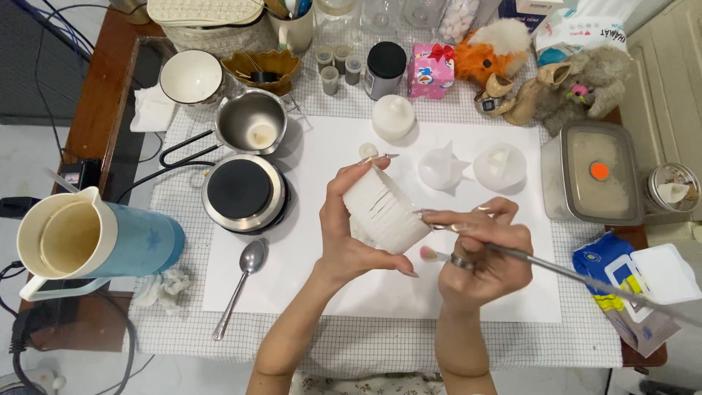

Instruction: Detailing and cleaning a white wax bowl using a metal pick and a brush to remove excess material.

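My left hand [347, 230] grips a white ribbed cylinder-shaped mould [384, 211], tilted above the white sheet [307, 289] on the table. My right hand [486, 252] holds a thin long-handled brush [541, 265]; its pink tip [426, 254] sits just below the mould, near my left thumb. A ring shows on one right finger. Both hands hover over the middle of the sheet.
A small electric hot plate [241, 192], a steel pot [252, 123] and a spoon [241, 285] lie left. A blue jug [95, 241] stands far left. White star-shaped moulds [442, 168], a steel lidded box [596, 179], a wipes pack [636, 281] and plush toys [563, 80] sit right and back.
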